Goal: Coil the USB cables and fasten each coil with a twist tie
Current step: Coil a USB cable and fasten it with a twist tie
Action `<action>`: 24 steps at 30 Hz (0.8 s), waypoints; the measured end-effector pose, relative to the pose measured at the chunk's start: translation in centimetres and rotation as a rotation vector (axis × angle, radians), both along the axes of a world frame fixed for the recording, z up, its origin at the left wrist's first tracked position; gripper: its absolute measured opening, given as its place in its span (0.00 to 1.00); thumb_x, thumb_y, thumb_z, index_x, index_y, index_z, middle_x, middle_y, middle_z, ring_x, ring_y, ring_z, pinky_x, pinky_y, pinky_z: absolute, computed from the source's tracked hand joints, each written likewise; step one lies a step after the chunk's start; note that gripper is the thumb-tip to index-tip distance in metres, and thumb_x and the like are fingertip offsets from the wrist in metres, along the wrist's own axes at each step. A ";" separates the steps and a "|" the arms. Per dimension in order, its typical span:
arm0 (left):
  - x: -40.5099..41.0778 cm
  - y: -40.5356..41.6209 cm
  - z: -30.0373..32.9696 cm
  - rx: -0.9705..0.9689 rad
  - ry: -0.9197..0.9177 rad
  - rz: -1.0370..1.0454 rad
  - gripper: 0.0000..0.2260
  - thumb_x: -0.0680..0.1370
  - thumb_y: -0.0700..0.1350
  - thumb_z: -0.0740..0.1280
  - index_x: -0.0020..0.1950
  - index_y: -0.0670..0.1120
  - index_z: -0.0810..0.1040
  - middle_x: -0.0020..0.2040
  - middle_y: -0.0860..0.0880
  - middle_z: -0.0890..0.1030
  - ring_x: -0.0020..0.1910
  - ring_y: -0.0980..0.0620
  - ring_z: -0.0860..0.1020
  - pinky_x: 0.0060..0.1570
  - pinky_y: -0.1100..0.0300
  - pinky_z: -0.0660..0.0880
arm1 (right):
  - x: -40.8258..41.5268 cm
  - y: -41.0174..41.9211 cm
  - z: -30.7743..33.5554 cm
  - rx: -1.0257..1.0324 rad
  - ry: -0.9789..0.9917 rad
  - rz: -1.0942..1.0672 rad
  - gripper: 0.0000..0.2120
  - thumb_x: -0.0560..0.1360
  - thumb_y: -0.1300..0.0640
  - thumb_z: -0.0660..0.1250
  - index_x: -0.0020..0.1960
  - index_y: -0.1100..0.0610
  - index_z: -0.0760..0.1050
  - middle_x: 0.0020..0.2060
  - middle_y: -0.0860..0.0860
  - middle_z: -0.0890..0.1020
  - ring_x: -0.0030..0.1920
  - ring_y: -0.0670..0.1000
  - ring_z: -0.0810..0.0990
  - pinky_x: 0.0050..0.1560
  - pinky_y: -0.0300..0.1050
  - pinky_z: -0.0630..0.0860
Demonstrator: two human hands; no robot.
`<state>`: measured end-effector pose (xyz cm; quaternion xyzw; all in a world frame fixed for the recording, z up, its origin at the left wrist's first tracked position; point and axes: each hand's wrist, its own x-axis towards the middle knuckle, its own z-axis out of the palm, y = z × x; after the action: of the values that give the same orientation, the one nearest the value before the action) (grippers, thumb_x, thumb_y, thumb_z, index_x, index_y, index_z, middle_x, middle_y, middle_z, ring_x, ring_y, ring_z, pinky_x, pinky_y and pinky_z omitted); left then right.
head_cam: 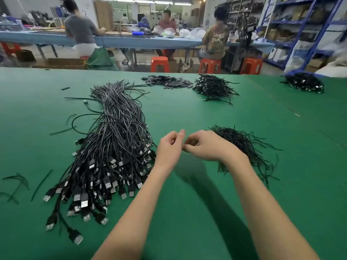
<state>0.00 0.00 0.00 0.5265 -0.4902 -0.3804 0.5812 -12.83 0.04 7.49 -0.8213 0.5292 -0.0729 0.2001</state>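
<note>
While left hand (170,145) and right hand (201,145) curl fingertip-to-fingertip mid-frame, contents unclear; I judge USB cables (112,147) light, floppy: grab near plugs.

You are working under bright, even light coming from ceiling strip lamps (150,0) at the far end of the hall. Your forearms are casting soft, blurred shadows (210,188) onto the green table (281,166), running toward you between the arms. Your hands are showing slight motion blur, while the USB plugs (84,201) are staying fairly crisp and catching small glints. The wide lens is bending the table's far edge and leaning the blue shelving (319,25) inward. The background workers are looking soft and smeared.
</note>
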 end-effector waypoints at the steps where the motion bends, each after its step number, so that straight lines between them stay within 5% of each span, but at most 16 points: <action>1: 0.1 -0.7 -0.3 0.003 -0.012 0.006 0.19 0.80 0.54 0.65 0.32 0.49 0.67 0.30 0.49 0.66 0.33 0.50 0.64 0.38 0.52 0.61 | 0.4 -1.2 -0.7 -0.013 -0.027 -0.054 0.12 0.78 0.43 0.65 0.53 0.48 0.82 0.53 0.49 0.86 0.53 0.52 0.82 0.58 0.49 0.78; 11: 3.5 -4.6 0.2 -0.005 -0.081 0.091 0.21 0.77 0.59 0.63 0.32 0.46 0.64 0.31 0.45 0.66 0.32 0.50 0.64 0.38 0.52 0.64 | 5.2 -5.4 -6.2 0.060 -0.238 -0.138 0.04 0.74 0.50 0.70 0.44 0.50 0.81 0.44 0.49 0.86 0.48 0.52 0.84 0.55 0.50 0.80; 16: 4.4 -4.7 1.1 -0.021 0.004 0.049 0.19 0.82 0.53 0.64 0.35 0.46 0.65 0.34 0.44 0.66 0.31 0.50 0.63 0.31 0.56 0.62 | 6.1 -5.4 -6.4 0.098 -0.151 -0.076 0.10 0.69 0.47 0.76 0.37 0.49 0.77 0.36 0.44 0.83 0.39 0.47 0.81 0.41 0.44 0.76; 19: 4.5 -4.7 1.6 -0.014 0.020 0.001 0.17 0.82 0.51 0.64 0.36 0.46 0.68 0.32 0.49 0.71 0.29 0.53 0.67 0.27 0.62 0.64 | 6.4 -5.6 -6.4 0.093 -0.080 -0.093 0.09 0.69 0.48 0.75 0.37 0.50 0.77 0.39 0.47 0.84 0.44 0.51 0.82 0.47 0.45 0.79; 22: 4.8 -4.4 1.8 -0.046 -0.125 -0.022 0.11 0.83 0.47 0.63 0.41 0.47 0.74 0.38 0.50 0.79 0.37 0.52 0.75 0.38 0.58 0.73 | 5.8 -5.5 -5.7 0.061 -0.081 -0.141 0.08 0.70 0.48 0.73 0.40 0.50 0.76 0.45 0.49 0.84 0.47 0.53 0.82 0.50 0.46 0.79; 24: 5.1 -4.3 1.7 -0.049 -0.236 -0.055 0.09 0.83 0.44 0.60 0.46 0.46 0.77 0.44 0.48 0.82 0.45 0.50 0.79 0.50 0.52 0.76 | 4.9 -5.4 -4.6 0.076 -0.189 -0.157 0.06 0.71 0.49 0.72 0.41 0.51 0.78 0.44 0.50 0.85 0.44 0.52 0.82 0.45 0.42 0.78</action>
<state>5.10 -4.32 1.66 0.5398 -0.5783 -0.3196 0.5216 -7.98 -5.38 2.89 -0.7587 0.5730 -0.1450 0.2739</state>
